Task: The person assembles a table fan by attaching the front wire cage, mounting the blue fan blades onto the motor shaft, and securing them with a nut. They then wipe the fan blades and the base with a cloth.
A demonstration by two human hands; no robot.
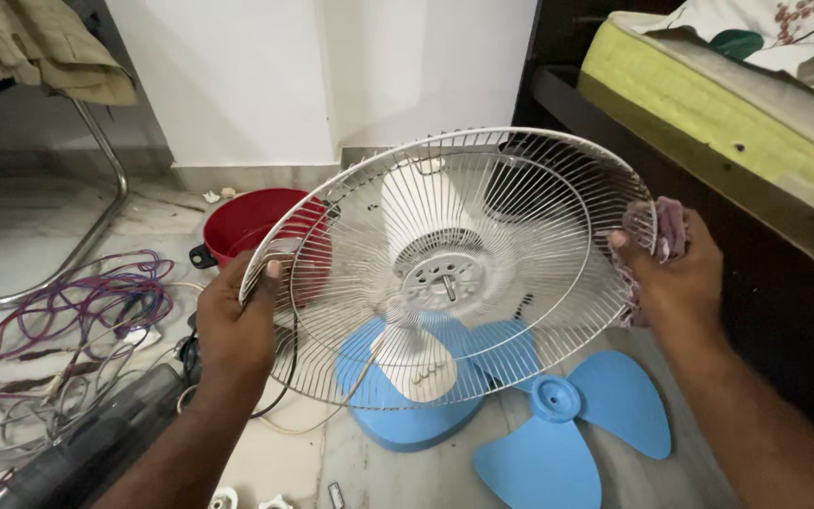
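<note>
Both hands, left hand (236,320) and right hand (673,269), clamp the wire fan guard (454,264) rim, face tilted toward camera.

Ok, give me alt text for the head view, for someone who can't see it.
Two bare hands hold a round white wire fan guard by its rim, the left hand bare, the right hand pinching a cloth against it. Behind it stands the fan's blue base, with a blue fan blade on the floor and a red bucket behind.

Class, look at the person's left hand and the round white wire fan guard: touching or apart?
Touching. The head view shows the left hand gripping the round white wire fan guard at its rim.
</note>
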